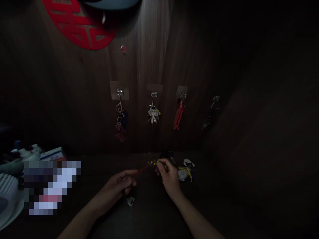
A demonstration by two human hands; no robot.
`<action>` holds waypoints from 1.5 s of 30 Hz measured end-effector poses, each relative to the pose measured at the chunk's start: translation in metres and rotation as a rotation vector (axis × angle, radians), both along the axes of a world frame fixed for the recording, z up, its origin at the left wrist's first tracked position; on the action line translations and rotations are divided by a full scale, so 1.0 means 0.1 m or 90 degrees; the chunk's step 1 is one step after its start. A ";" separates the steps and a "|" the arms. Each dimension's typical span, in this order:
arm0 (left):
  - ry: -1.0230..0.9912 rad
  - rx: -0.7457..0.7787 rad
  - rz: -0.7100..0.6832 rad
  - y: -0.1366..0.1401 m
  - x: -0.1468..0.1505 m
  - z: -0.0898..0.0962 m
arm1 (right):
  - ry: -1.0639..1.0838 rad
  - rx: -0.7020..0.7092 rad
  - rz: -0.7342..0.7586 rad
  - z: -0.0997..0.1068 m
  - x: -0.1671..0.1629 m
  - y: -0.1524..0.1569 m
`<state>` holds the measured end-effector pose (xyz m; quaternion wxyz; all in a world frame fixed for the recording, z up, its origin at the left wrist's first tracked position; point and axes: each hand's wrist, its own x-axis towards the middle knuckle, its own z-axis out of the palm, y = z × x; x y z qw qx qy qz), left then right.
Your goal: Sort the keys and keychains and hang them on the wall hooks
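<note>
Between my two hands stretches a cord, a red strand (142,169) running into a braided multicoloured part (153,163) of blue, yellow and red. My left hand (122,182) pinches the red end, its fingers closed. The braided end sits in the closed fingers of my right hand (168,172). Just under my left hand a pale key-like piece (130,200) shows; whether it hangs from the cord is too dark to tell. Beside my right hand lie a silvery round item (183,175) and a yellow strap (191,176).
On the dark wood wall, hooks hold a key bunch (153,115), a red lanyard (178,116), a keyring set (120,116) and dim keys (205,123). A red paper cutout (87,39) is above. Bottles (28,154), a box (53,154) and a white slatted object (8,196) stand left.
</note>
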<state>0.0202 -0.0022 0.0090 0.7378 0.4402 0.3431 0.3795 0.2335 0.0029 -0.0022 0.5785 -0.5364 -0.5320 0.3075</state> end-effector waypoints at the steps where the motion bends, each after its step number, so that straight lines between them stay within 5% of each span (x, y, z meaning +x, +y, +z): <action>1: 0.010 0.009 -0.004 0.00 0.01 -0.01 | 0.003 0.001 0.002 0.01 0.00 -0.01; 30: -0.035 -0.023 0.074 -0.04 0.04 0.11 | -0.055 -0.027 0.089 -0.02 -0.02 0.00; 45: -0.115 -0.115 0.000 -0.03 0.00 0.05 | -0.068 -0.047 0.095 -0.01 -0.05 0.01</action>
